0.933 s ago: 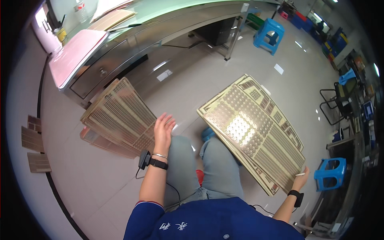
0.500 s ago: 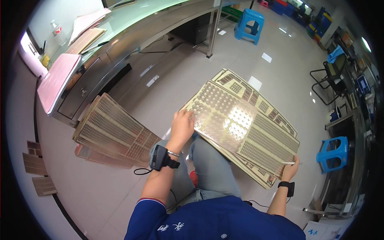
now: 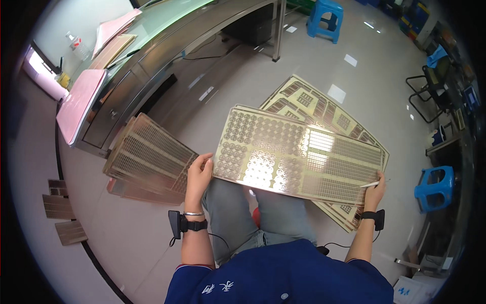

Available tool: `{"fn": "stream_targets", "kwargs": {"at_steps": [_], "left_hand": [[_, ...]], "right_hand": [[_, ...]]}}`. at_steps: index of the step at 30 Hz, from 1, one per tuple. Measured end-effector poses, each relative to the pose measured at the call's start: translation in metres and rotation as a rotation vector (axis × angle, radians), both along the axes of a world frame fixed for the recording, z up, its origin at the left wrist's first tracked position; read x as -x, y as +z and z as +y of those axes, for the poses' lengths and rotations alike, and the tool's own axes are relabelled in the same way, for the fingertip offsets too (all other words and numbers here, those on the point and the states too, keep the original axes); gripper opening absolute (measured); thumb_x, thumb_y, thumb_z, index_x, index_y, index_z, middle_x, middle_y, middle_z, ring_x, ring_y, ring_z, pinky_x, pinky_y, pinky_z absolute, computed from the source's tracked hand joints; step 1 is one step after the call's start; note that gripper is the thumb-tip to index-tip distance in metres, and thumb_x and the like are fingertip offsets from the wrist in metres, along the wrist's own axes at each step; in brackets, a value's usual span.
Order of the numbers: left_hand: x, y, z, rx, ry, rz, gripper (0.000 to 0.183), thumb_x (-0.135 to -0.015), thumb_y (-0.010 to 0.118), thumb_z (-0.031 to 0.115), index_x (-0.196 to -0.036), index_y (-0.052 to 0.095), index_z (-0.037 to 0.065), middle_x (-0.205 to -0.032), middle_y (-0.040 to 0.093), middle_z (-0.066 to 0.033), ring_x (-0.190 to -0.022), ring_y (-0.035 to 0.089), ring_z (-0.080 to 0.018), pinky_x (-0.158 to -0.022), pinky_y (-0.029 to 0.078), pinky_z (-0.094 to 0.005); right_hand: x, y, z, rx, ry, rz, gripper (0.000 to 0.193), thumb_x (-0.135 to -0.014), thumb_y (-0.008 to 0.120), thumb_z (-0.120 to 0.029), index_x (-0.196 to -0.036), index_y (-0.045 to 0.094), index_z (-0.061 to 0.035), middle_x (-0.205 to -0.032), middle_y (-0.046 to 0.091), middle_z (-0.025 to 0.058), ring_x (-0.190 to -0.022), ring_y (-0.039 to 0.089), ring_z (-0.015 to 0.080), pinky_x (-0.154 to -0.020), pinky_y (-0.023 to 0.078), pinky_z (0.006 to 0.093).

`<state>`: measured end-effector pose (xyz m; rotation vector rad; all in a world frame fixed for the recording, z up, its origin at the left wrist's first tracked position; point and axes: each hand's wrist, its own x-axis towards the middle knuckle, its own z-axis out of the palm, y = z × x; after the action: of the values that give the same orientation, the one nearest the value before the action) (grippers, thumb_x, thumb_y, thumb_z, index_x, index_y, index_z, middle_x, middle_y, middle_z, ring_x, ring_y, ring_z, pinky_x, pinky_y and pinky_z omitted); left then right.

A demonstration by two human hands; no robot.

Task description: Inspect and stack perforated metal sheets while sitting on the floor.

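A large, shiny circuit board panel [image 3: 293, 167] lies across my lap, patterned with round shapes on its left part and fine rows on its right. My left hand [image 3: 200, 176] grips its left edge, thumb on top. At the right edge my right hand [image 3: 373, 193] holds the panel, with a slim white pen-like stick [image 3: 369, 185] also between its fingers. Beneath, at a different angle, are more circuit board panels [image 3: 344, 121] with brown rectangular patterns; the top panel hides much of them.
Another stack of patterned panels [image 3: 152, 154] leans beside the metal drawer desk [image 3: 114, 109] on my left. A pink board [image 3: 81, 106] overhangs the desk corner. Blue stools [image 3: 434, 190] stand at right and far ahead. Small panels [image 3: 71, 233] lean against the left wall.
The top panel has turned clockwise and shifted left, so it sits apart in angle from the panels beneath. My left hand has moved left and down with its edge.
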<state>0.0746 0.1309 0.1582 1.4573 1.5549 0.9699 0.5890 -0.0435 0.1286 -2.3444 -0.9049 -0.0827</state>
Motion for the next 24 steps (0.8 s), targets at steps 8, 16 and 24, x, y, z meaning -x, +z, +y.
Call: {"fn": "stream_targets", "kwargs": {"at_steps": [8,16,24], "left_hand": [[-0.002,-0.021,0.028,0.017,-0.064,0.030,0.035,-0.091,0.051,0.019,-0.117,0.057,-0.004,-0.103,0.066,-0.0205,-0.093,0.064,-0.0251,-0.081,0.048,-0.0320],[-0.028,0.033,0.014,-0.100,0.046,0.023,0.033,-0.090,0.053,0.011,-0.118,0.055,-0.007,-0.104,0.064,-0.0225,-0.097,0.063,-0.0242,-0.084,0.047,-0.0305],[-0.006,0.036,-0.020,0.082,-0.049,-0.766,0.035,-0.093,0.050,0.004,-0.126,0.047,-0.006,-0.116,0.059,-0.0115,-0.104,0.057,-0.0142,-0.090,0.045,-0.0257]], "right_hand": [[0.007,-0.004,0.004,0.040,0.072,-0.052,0.029,-0.094,0.044,-0.007,-0.123,0.049,-0.0063,-0.133,0.046,0.0223,-0.125,0.041,0.0367,-0.100,0.037,0.0416],[0.011,-0.009,0.003,0.068,0.130,-0.125,0.032,-0.090,0.048,-0.003,-0.122,0.050,-0.0065,-0.132,0.047,0.0222,-0.126,0.040,0.0374,-0.102,0.035,0.0416],[-0.019,0.004,-0.010,-0.271,0.050,0.292,0.030,-0.093,0.046,-0.005,-0.123,0.050,-0.0026,-0.127,0.053,0.0170,-0.117,0.052,0.0262,-0.097,0.040,0.0329]]}}
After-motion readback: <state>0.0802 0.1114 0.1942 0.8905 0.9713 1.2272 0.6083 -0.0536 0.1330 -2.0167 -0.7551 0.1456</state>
